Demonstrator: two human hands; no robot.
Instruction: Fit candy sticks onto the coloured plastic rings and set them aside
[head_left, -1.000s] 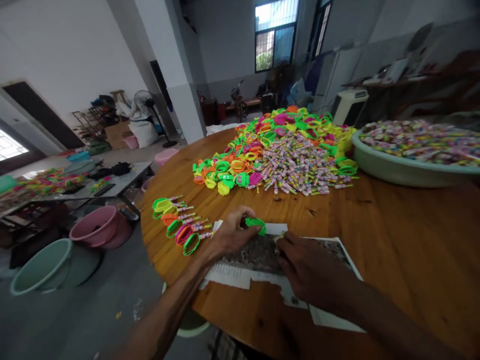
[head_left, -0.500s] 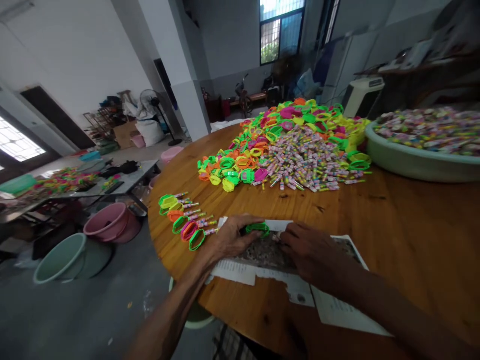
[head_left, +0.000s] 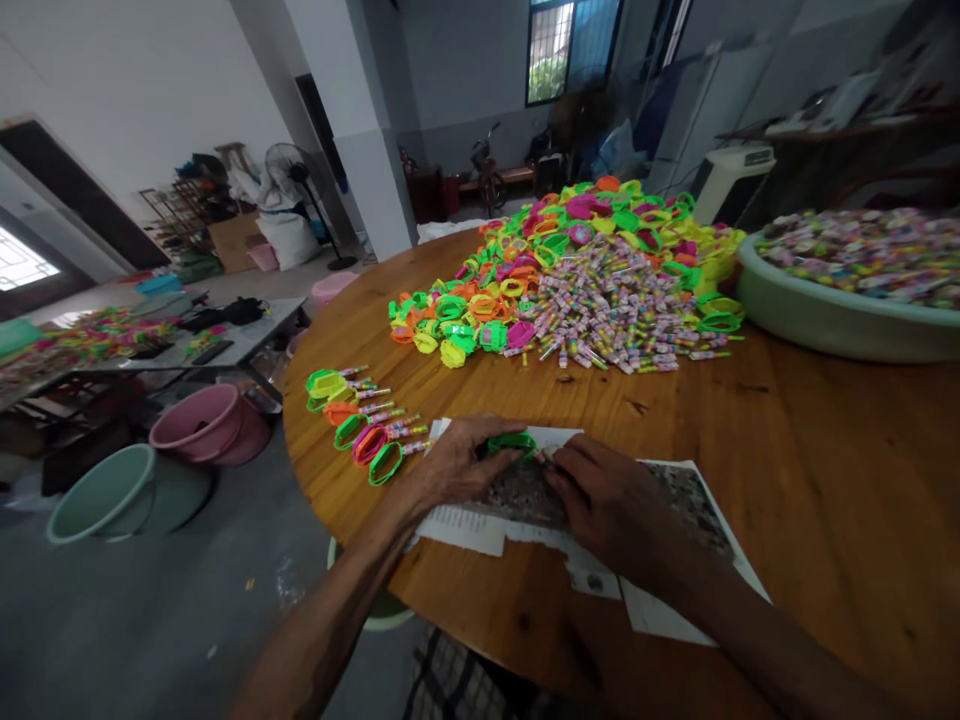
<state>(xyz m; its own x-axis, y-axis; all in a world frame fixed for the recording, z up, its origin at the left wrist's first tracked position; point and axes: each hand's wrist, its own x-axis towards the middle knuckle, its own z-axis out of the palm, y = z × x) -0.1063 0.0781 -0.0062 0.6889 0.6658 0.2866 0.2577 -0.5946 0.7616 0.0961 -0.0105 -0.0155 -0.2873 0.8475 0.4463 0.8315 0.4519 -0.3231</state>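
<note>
My left hand (head_left: pixel 459 462) is closed around one end of a green plastic toy watch (head_left: pixel 511 443), thumb below and fingers above. Close beside it, my right hand (head_left: pixel 600 490) pinches a small wrapped candy tube (head_left: pixel 541 456) against the near side of the watch. Most of that tube is hidden by the fingers, so I cannot tell whether it is fastened to the watch. Both hands are over a dark speckled slab (head_left: pixel 525 497) lying on sheets of printed paper (head_left: pixel 469 530). Left of them, several toy watches with candy tubes lie in a slanted row, the nearest a green one (head_left: pixel 385 464).
Behind the hands rises a heap of colourful toy watches (head_left: pixel 450 310), with a pile of candy tubes (head_left: pixel 615 310) in front. A pale green basin (head_left: pixel 840 325) full of tubes stands at right on the round wooden table (head_left: pixel 840 480). Buckets (head_left: pixel 124 500) stand on the floor at left.
My right hand has moved slightly left, bringing the candy tube up against the green watch. My left hand keeps its hold. The whole view has shifted a little.
</note>
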